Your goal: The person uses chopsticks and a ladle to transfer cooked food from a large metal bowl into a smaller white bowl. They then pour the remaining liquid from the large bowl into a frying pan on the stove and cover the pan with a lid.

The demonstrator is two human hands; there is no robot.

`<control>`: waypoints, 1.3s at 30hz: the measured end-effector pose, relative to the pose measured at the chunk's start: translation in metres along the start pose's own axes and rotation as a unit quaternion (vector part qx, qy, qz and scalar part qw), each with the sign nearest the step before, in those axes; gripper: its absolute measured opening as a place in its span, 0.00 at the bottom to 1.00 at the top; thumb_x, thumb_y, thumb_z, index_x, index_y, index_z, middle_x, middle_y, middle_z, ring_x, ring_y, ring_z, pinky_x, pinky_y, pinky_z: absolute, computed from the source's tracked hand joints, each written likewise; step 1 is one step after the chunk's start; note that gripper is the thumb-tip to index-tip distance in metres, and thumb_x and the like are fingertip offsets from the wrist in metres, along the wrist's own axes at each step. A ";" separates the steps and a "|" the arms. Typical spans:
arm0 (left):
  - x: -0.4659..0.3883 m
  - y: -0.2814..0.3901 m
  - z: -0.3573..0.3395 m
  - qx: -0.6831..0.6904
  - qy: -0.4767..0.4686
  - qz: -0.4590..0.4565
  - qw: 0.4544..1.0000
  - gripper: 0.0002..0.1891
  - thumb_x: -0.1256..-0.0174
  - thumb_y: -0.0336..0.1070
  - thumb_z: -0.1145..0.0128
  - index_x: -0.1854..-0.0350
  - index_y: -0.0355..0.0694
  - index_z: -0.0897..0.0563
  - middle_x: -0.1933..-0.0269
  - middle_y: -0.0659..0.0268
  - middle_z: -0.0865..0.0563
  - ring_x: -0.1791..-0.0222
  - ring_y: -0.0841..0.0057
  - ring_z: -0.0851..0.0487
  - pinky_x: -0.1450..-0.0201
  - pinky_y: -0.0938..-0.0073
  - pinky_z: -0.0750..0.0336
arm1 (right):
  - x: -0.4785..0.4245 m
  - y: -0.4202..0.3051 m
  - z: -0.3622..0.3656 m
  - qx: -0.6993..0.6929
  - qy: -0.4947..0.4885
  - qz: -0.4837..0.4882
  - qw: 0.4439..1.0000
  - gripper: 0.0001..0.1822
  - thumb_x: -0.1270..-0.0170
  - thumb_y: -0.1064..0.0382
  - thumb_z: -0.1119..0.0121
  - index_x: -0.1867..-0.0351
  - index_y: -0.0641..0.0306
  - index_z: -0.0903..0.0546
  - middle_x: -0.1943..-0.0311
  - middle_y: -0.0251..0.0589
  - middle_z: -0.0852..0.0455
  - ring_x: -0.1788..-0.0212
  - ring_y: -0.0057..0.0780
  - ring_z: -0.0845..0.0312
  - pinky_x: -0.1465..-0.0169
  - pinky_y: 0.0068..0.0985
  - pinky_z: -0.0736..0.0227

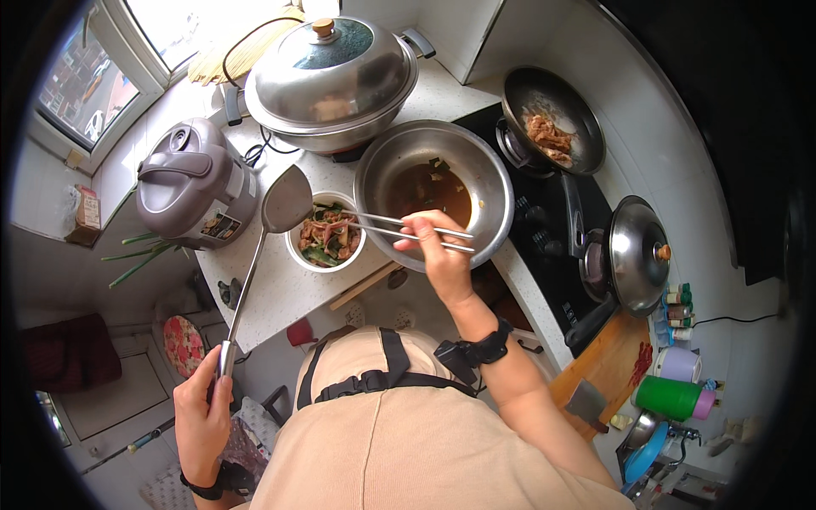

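Observation:
My left hand [205, 405] grips the handle of a metal wok spatula [285, 199], whose blade is raised at the left rim of a white bowl [293, 256]. Marinated meat pieces with green leaves [329, 237] fill that bowl. Metal chopsticks [408, 228] are held in my right hand [441, 255], their tips over the meat. Beneath the right hand, beside the white bowl, is a large stainless steel basin [488, 191] with brown liquid and a few leaf scraps in it.
A lidded steel electric wok [338, 83] and a grey pressure cooker [191, 185] stand behind. On the black gas hob [542, 239] are a frying pan [519, 95] with browned meat and a lidded pan [637, 248]. A cleaver [585, 401] lies on a wooden cutting board [621, 338].

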State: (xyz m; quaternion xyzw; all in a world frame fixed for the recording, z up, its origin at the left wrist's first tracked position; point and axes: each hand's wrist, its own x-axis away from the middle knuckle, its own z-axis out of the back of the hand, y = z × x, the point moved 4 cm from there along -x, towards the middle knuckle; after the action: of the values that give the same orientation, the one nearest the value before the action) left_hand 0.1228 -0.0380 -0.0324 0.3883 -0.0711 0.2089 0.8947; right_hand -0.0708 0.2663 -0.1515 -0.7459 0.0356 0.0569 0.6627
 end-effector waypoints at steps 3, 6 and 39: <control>-0.013 0.015 -0.005 0.046 -0.054 -0.003 0.997 0.18 0.34 0.23 0.45 0.42 0.30 0.19 0.78 0.68 0.22 0.82 0.86 0.27 0.78 0.80 0.33 | -0.007 -0.009 0.036 0.020 0.068 -0.005 0.997 0.11 0.24 0.64 0.47 0.58 0.71 0.17 0.67 0.41 0.14 0.71 0.26 0.13 0.66 0.19 0.20; -0.033 0.037 -0.024 0.069 -0.105 0.000 0.992 0.18 0.32 0.25 0.46 0.41 0.31 0.19 0.79 0.69 0.22 0.85 0.87 0.28 0.80 0.81 0.33 | -0.025 0.011 0.080 0.070 0.147 0.004 0.987 0.12 0.24 0.63 0.47 0.57 0.71 0.17 0.67 0.42 0.14 0.71 0.25 0.13 0.66 0.18 0.21; -0.159 0.093 -0.132 0.023 -0.185 -0.069 0.980 0.16 0.30 0.34 0.46 0.47 0.29 0.18 0.79 0.54 0.20 0.80 0.69 0.21 0.71 0.69 0.26 | -0.066 0.065 0.144 0.115 0.147 -0.069 0.980 0.10 0.27 0.66 0.45 0.65 0.71 0.18 0.72 0.42 0.15 0.78 0.26 0.15 0.72 0.19 0.21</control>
State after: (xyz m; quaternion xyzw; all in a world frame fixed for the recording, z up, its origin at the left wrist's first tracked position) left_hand -0.0653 0.0638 -0.1075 0.4450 -0.2039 0.0731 0.8690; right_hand -0.1498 0.3998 -0.2237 -0.6654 0.0870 -0.1034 0.7341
